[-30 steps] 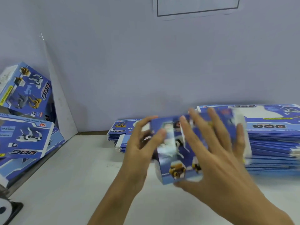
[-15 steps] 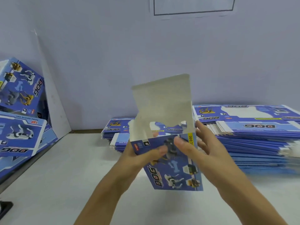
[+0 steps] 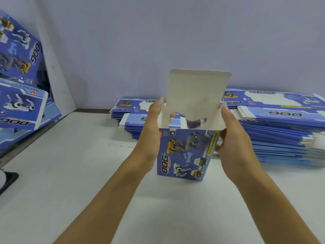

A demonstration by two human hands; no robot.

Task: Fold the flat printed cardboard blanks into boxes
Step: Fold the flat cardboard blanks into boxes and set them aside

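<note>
Your left hand (image 3: 152, 131) and your right hand (image 3: 233, 138) hold the half-formed box (image 3: 182, 154) between them, one on each side wall near the open top, with the fingers curled lightly round the edges. The box is upright just above the white table (image 3: 79, 173), directly in front of you, and its grey lid flap (image 3: 197, 95) stands straight up from the far wall.

It looks like thin printed card: very light, stiff along the panels but weak at the scored lines, and a little glossy, so it can slip. I think you should hold it by the side walls close to the corners, not in the middle of a panel, because there it will buckle. Press the small side flaps inward with the fingertips before you bring the lid down.

Behind your hands lie the stacks of flat blanks (image 3: 281, 131). Far from your left hand, finished boxes (image 3: 19, 55) lean against the wall.
</note>
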